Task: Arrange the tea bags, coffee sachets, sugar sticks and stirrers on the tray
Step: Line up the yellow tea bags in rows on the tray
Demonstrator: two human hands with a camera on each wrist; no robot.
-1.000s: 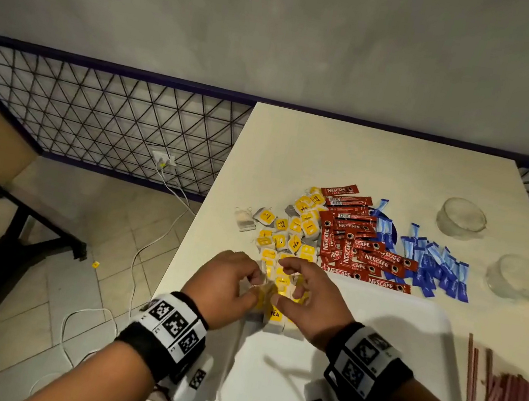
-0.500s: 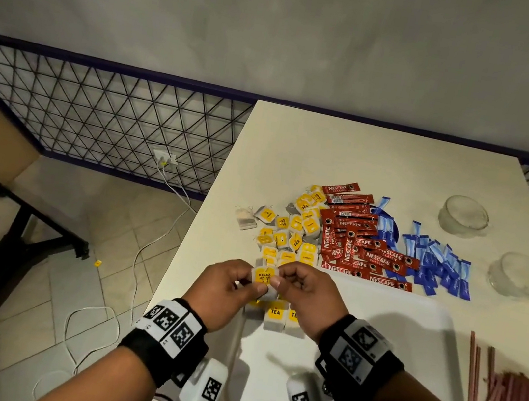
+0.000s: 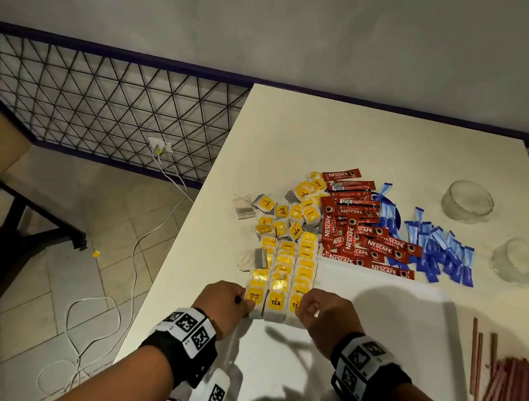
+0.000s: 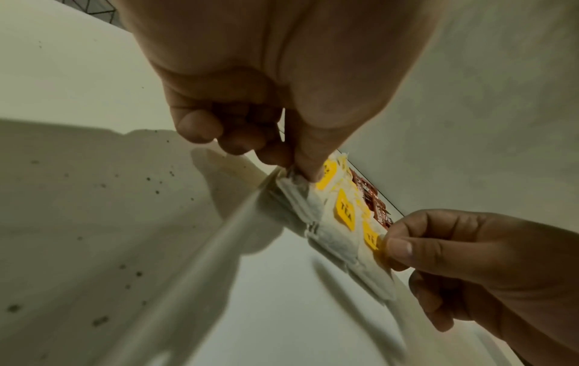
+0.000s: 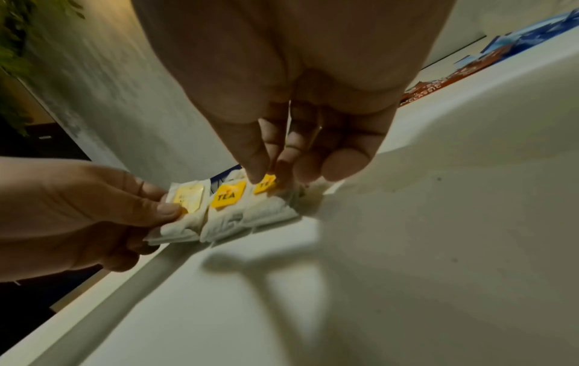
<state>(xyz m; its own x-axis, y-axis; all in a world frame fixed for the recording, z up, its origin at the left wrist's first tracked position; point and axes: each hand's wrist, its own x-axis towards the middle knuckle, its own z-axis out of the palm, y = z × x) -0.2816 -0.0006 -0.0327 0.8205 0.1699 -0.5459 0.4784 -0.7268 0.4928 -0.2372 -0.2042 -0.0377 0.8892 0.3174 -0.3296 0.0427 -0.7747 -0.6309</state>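
Observation:
Tea bags with yellow tags lie in three neat columns (image 3: 282,272) along the left side of the white tray (image 3: 375,322). My left hand (image 3: 248,303) pinches the nearest bag of the left column (image 4: 326,173) between thumb and forefinger. My right hand (image 3: 303,308) pinches the nearest bag of the right column (image 5: 264,184). The middle bag, marked TEA (image 5: 227,196), lies free between them. More tea bags (image 3: 292,211) lie loose beyond the tray, beside red coffee sachets (image 3: 362,229) and blue sugar sticks (image 3: 438,252). Reddish stirrers (image 3: 516,396) lie right of the tray.
Two upturned glass bowls (image 3: 467,201) (image 3: 524,260) stand at the table's back right. An open tea bag (image 3: 255,258) lies just left of the columns, near the table's left edge. Beyond that edge are a tiled floor, cables (image 3: 90,328) and a wire fence.
Both hands held one tea bag together over the columns. They have since come down and moved apart to the two ends of the nearest row.

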